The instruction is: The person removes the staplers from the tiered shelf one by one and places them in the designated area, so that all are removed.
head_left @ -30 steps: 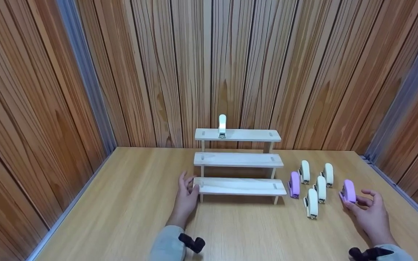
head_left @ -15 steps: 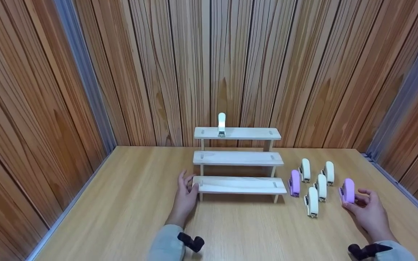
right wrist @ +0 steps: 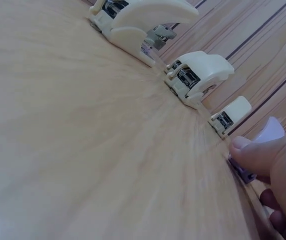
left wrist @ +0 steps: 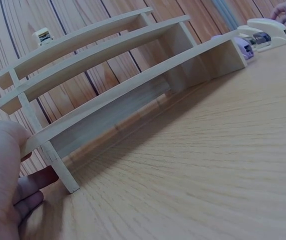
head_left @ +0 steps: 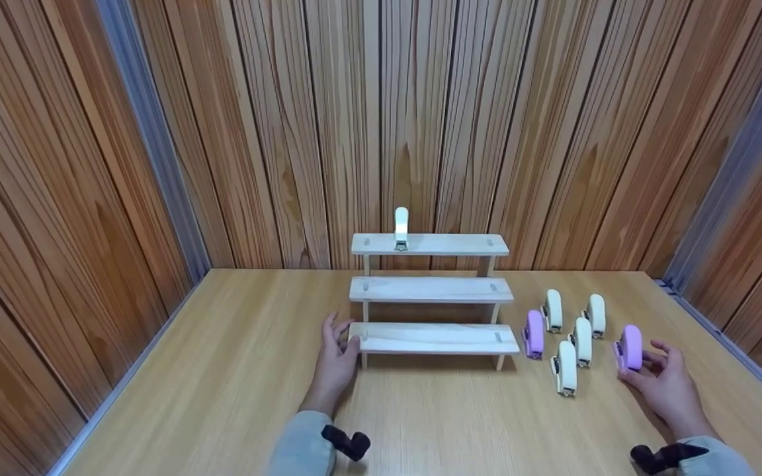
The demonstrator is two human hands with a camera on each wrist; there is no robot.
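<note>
My left hand point(head_left: 333, 370) grips the left end of the lowest step of a three-step wooden display stand point(head_left: 434, 338). In the left wrist view the thumb lies at the board's end and the fingers point(left wrist: 30, 190) reach round the front leg. Far to the right, my right hand point(head_left: 669, 390) pinches a purple stapler point(head_left: 631, 347) standing upright on the table; in the right wrist view the thumb point(right wrist: 253, 155) covers part of this purple stapler point(right wrist: 270, 130). A white stapler point(head_left: 401, 228) stands on the stand's top step, left of its middle.
Between the stand and my right hand several white staplers point(head_left: 565, 370) and another purple stapler point(head_left: 534, 336) stand upright on the wooden table point(head_left: 434, 423). Wood-panelled walls point(head_left: 275, 132) rise behind and at both sides.
The whole head view shifts slightly. Both hands keep their places, the left on the stand and the right at the purple stapler, and nothing else has visibly moved.
</note>
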